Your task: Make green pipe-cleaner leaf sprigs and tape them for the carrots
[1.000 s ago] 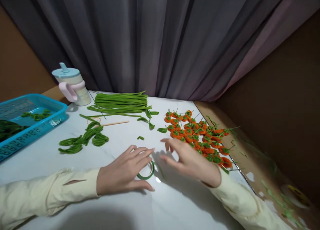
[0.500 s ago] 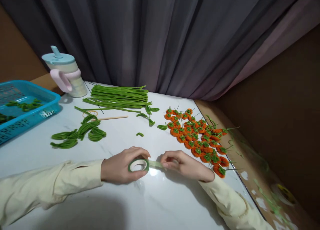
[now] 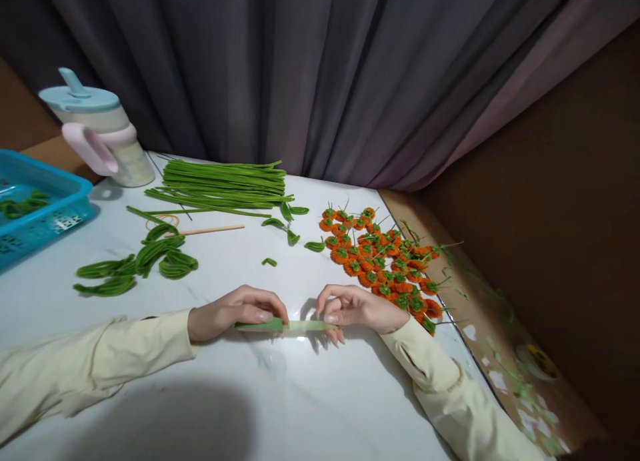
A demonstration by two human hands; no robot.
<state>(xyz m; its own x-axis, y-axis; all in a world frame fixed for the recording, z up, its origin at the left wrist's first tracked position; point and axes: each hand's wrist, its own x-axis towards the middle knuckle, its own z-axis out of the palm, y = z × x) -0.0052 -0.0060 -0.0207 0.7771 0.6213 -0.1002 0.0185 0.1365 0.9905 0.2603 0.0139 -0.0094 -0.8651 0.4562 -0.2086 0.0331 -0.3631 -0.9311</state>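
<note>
Left hand grips a roll of green tape, seen almost edge-on, while the right hand pinches the end of a pale green strip drawn out level between the two. Both hands, in cream sleeves, work just over the near part of a white marbled desk. Beyond the right hand sits a dense cluster of fuzzy orange pieces with green tops and thin stems. Dark green leaf shapes lie beyond the left forearm, near a slim wooden stick. Farther back, a bundle of long green stems lies crosswise before a grey curtain. At far left, a blue basket holds more green pieces near a pink-handled cup with a light-blue lid.
</note>
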